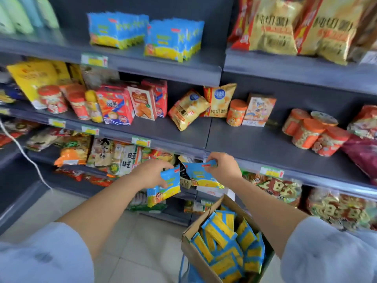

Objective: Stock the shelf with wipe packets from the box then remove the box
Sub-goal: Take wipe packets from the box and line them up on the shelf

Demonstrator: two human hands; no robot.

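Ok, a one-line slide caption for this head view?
Left hand grips a wipe-packet stack, right hand another packet, above the open cardboard box; two packet rows stand on the top shelf.

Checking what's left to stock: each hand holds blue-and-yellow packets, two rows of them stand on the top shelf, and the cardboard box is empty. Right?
Not quite: the head view shows the cardboard box holding many packets, not empty. The rest holds: the left hand and right hand each hold packets, and two rows stand on the top shelf.
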